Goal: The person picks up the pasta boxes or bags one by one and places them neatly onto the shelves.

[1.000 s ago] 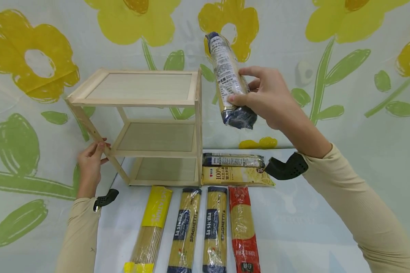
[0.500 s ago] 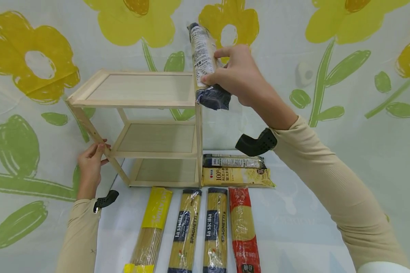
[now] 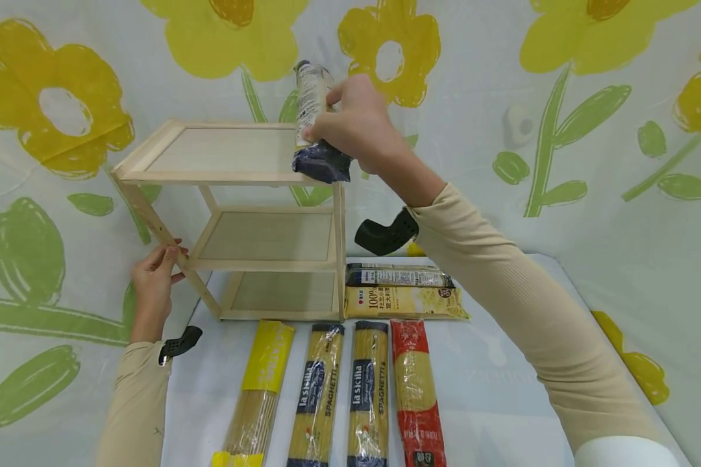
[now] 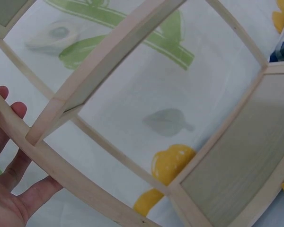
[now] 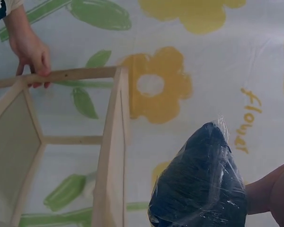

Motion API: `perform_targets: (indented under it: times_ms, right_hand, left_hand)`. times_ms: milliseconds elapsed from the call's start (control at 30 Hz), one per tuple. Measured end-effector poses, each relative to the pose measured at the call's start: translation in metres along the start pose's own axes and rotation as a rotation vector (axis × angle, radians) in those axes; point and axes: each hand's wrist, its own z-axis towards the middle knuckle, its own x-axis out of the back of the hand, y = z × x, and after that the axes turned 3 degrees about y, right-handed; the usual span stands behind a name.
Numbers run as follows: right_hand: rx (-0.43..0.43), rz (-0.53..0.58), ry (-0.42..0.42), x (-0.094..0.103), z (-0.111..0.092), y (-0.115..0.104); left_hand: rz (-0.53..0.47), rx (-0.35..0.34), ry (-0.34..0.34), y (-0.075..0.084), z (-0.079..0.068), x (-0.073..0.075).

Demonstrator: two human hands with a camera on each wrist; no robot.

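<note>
Right hand (image 3: 356,126): while its fingers curl round a pasta packet (image 3: 308,104), it holds that tilted at the top shelf (image 3: 228,152)'s right end; contact unclear;
Left hand (image 3: 154,282): grips the left post (image 3: 150,214) — perhaps for steadiness;
Top shelf: placing seems in hand — next, likely, lower the packet flat, then loosen the fingers;
Table (image 3: 496,421): 4 packets (image 3: 315,395) in a row

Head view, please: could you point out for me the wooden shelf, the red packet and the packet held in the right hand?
Wooden shelf (image 3: 269,235): head view, on its middle board.
Red packet (image 3: 417,384): head view, on its yellowish middle section.
Held packet (image 3: 309,107): head view, on its white printed label.
</note>
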Motion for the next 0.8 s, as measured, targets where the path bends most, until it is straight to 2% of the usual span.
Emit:
perform_targets:
  times_ms: [100, 200, 333, 467, 600, 800]
  right_hand:
    - [0.024, -0.035, 0.007, -0.006, 0.007, 0.000]
    - [0.092, -0.110, -0.006, -0.011, 0.011, 0.003]
    - [0.205, -0.335, -0.021, -0.020, 0.011, 0.005]
    - [0.234, -0.514, -0.027, -0.033, 0.007, 0.002]
    - [0.224, -0.581, -0.050, -0.048, 0.003, -0.002]
    - [0.192, -0.577, -0.052, -0.062, -0.001, -0.005]
  left_hand:
    - [-0.005, -0.006, -0.009, 0.001, 0.000, 0.000]
    - [-0.016, -0.005, -0.017, 0.002, -0.001, 0.000]
    - [-0.013, -0.004, -0.015, 0.003, -0.003, 0.000]
    - [-0.016, -0.006, -0.015, 0.003, -0.003, 0.001]
    - [-0.016, -0.010, -0.013, 0.004, -0.003, 0.003]
    - [-0.025, -0.012, -0.003, 0.005, -0.004, 0.005]
